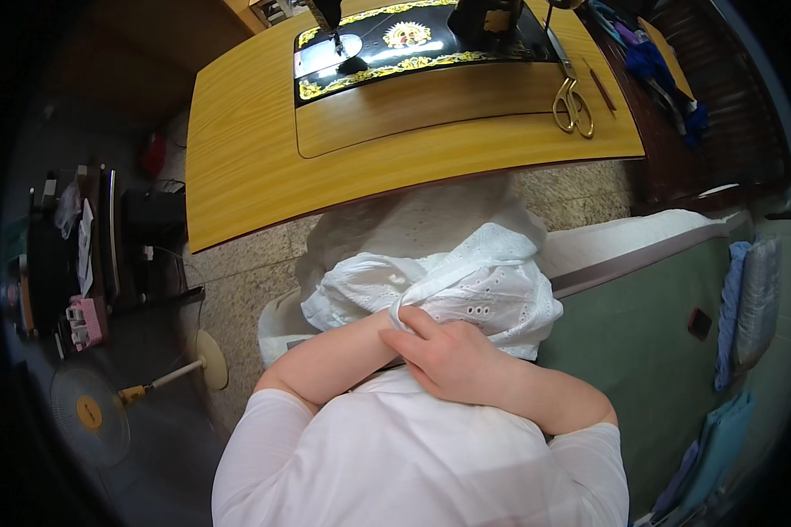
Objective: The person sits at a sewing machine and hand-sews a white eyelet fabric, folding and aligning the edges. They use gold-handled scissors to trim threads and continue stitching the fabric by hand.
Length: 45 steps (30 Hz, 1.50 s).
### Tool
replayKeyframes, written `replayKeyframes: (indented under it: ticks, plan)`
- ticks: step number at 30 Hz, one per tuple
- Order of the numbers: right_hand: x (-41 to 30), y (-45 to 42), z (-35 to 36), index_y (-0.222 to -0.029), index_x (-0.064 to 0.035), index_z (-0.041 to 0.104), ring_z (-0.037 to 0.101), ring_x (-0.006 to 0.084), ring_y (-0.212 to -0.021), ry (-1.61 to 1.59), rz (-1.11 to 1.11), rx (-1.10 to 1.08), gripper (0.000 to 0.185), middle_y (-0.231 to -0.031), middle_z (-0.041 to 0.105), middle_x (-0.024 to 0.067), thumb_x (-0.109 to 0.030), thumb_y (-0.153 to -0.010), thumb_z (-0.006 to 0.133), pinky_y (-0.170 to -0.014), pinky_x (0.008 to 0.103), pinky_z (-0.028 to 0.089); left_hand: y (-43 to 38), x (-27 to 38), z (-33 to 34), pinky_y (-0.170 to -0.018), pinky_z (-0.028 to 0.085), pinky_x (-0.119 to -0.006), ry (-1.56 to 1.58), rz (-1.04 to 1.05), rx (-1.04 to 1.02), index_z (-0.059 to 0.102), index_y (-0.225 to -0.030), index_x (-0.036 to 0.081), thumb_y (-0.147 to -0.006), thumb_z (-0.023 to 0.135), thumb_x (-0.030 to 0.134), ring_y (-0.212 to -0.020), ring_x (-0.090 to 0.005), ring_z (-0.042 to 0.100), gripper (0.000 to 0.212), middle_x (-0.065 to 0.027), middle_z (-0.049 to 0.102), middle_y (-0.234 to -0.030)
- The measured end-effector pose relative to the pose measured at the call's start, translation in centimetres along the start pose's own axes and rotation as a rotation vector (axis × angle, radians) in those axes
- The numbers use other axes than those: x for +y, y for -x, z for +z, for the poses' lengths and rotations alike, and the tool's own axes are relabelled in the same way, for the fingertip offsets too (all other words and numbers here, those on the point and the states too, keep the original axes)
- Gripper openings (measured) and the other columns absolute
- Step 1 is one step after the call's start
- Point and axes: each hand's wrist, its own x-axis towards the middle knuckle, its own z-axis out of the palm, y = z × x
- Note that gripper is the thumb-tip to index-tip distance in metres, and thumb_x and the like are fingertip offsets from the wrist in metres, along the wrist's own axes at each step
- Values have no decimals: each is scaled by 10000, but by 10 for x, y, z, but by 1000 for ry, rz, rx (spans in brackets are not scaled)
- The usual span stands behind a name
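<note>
A bundle of white eyelet fabric [494, 296] lies across my lap, with a folded band [448, 270] running diagonally over it. My right hand [445, 352] is at the lower edge of the bundle, its fingers closed on the end of the band near my left wrist. The left forearm reaches in from the left beneath those fingers; my left hand is out of view, hidden by the fabric and the right hand. Beyond the lap stands a wooden sewing machine table [250, 145] with a black, gold-decorated sewing machine bed [376, 72].
Gold-handled scissors [572, 109] and a thin pointed tool [600, 85] lie at the table's right. A green-covered surface [619, 342] at right holds a small dark object [699, 324] and folded cloths [718, 435]. A standing fan [89, 412] is at left.
</note>
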Motion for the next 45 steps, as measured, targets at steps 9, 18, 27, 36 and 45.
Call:
replayKeyframes:
  ticks: [9, 18, 27, 36, 45]
  plan:
    - [5, 5, -3, -1195, -85, 623, 682, 288, -713, -50, -134, 96, 458, -1144, 600, 134, -35, -747, 704, -614, 369, 582, -1, -5, 1, -921, 440, -337, -41, 23, -27, 552, -1274, 58, -997, 526, 236, -1076, -207, 553, 330, -82, 582, -1203]
    - [8, 22, -24, -1070, -69, 712, 676, 262, -744, -329, -241, 172, 382, -1098, 641, 118, 60, -711, 699, -630, 334, 548, 7, -5, 2, -887, 430, -319, -76, 42, -36, 564, -1243, 66, -990, 552, 227, -1042, -192, 542, 300, -67, 580, -1166]
    - [5, 36, -32, -1061, -67, 714, 677, 242, -709, -330, -86, 292, 366, -1186, 647, 146, 61, -721, 669, -602, 314, 544, 31, 35, 14, -979, 471, -317, -868, -228, 127, 565, -1349, 83, -976, 610, 209, -1135, -189, 605, 396, -67, 639, -1264]
    - [8, 18, -18, -1050, -65, 692, 694, 272, -757, -285, -184, 123, 318, -1224, 619, 166, 22, -746, 663, -639, 345, 567, 80, 93, 34, -593, 458, -264, -966, -207, 384, 647, -952, 46, -958, 645, 206, -683, -65, 548, 160, 13, 644, -827]
    - [6, 18, -19, -1191, -67, 632, 688, 359, -921, -437, 3, -84, 402, -1377, 536, 215, -46, -790, 650, -748, 391, 580, 84, 70, -2, -685, 497, -210, -323, -9, 466, 582, -1078, 52, -1024, 569, 214, -803, -48, 605, 172, 22, 649, -907]
